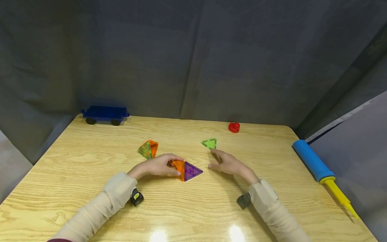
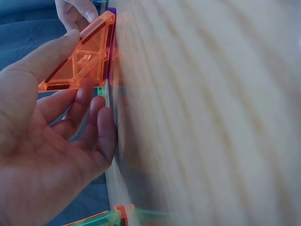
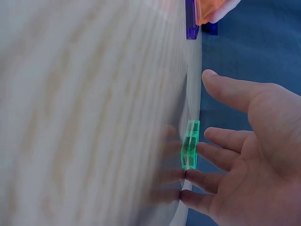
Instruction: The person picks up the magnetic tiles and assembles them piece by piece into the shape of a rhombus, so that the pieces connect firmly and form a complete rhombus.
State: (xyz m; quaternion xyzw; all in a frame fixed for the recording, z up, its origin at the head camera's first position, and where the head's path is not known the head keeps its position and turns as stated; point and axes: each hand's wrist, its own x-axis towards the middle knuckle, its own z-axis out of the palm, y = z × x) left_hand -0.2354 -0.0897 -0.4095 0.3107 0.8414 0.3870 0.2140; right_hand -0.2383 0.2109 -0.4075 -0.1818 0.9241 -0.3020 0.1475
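Note:
My left hand (image 1: 158,165) pinches an orange triangular magnetic tile (image 2: 96,52) between thumb and fingers. The tile stands up along one edge of a purple triangular tile (image 1: 191,171), which lies flat on the table. To the right, my right hand (image 1: 228,163) has its fingers spread and its thumb apart, with nothing held. Its fingertips are right by a green triangular tile (image 1: 210,144) lying flat; the right wrist view shows this green tile (image 3: 190,143) edge-on beside the fingers. Behind my left hand stands a joined pair of tiles, one green (image 1: 145,150) and one orange (image 1: 153,147).
A dark blue wheeled wagon (image 1: 105,113) stands at the table's back left corner. A small red duck-like figure (image 1: 234,127) sits near the back edge. Along the right edge lies a blue and yellow hand pump (image 1: 314,161). Dark cloth (image 1: 145,60) hangs behind the table (image 1: 193,215).

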